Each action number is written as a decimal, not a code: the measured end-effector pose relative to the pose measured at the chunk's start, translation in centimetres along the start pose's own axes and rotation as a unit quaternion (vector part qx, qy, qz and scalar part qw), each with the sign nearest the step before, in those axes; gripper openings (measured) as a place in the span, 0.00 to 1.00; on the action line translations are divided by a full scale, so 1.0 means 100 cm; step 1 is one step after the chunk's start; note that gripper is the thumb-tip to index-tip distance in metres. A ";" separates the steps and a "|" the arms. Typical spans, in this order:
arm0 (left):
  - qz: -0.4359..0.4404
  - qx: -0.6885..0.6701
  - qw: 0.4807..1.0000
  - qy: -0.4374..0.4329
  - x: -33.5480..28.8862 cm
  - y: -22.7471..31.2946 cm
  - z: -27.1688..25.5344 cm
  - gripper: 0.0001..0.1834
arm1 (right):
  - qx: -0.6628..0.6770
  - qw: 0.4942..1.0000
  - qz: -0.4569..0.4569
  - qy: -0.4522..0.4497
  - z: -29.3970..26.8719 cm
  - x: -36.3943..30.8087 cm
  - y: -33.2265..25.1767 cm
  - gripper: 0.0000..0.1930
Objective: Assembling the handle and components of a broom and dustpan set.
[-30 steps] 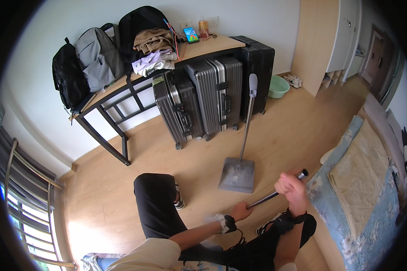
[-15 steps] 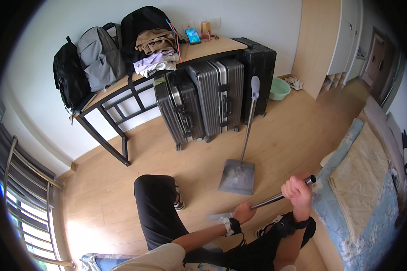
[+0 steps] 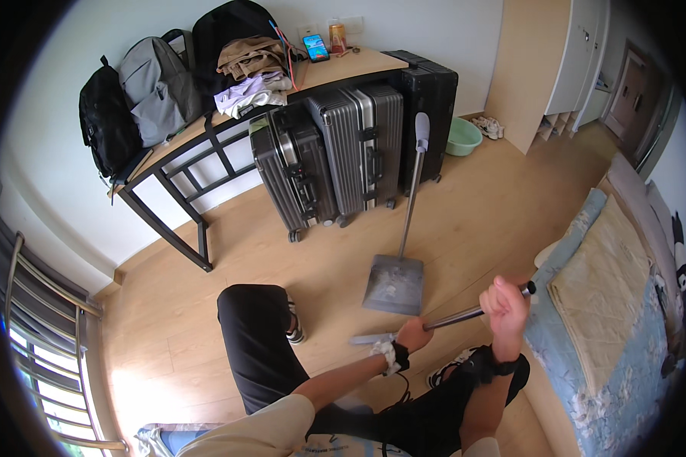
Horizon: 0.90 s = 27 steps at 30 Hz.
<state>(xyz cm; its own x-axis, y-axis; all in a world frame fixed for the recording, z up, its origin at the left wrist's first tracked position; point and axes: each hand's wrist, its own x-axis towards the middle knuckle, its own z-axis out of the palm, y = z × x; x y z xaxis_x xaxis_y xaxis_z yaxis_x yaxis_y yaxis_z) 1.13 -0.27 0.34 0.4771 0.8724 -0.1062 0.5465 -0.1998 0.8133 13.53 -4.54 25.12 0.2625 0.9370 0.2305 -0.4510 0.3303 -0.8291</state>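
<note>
A slim metal pole runs slantwise across in front of my knees. Its pale grey end piece lies low on the left, and its dark tip shows just past my right hand. My left hand is closed round the lower part, near the grey piece. Higher up, my right hand is closed round it, thumb uppermost. Just beyond the pole, a grey dustpan rests on the floor with pale dust or fluff in it. Its metal handle stands upright, topped by a light grey grip.
Black suitcases stand before a desk bearing backpacks, folded clothes, a phone and a drink. A green basin and shoes sit by the cabinet. The bed is close on my right; window bars are at left.
The view has tilted slightly, so the room sits a little higher and further left. Both hands keep hold of the pole, whose grey end looks sharper now.
</note>
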 end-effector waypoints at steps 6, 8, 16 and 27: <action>-0.055 -0.036 0.993 -0.095 -0.055 -0.006 0.000 0.17 | 0.026 0.993 0.101 -0.063 -0.009 -0.003 0.002 0.23; -0.074 -0.052 0.990 -0.104 -0.048 -0.018 0.006 0.17 | 0.031 0.988 0.137 -0.055 -0.011 0.012 0.018 0.23; 0.031 0.020 0.999 -0.018 0.004 -0.029 0.021 0.16 | 0.036 0.998 0.019 0.053 -0.022 0.007 0.013 0.22; -0.122 -0.120 0.961 -0.218 -0.038 -0.005 0.013 0.16 | -0.002 0.992 0.112 0.050 -0.034 0.019 0.013 0.23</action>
<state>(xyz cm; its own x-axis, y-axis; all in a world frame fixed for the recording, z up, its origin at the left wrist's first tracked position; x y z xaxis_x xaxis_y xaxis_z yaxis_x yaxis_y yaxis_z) -0.05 -4.09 -0.42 0.6256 0.6006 -0.4980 0.5295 0.1419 0.8363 16.32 -2.74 22.70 0.2389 0.9710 -0.0105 -0.5047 0.1149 -0.8556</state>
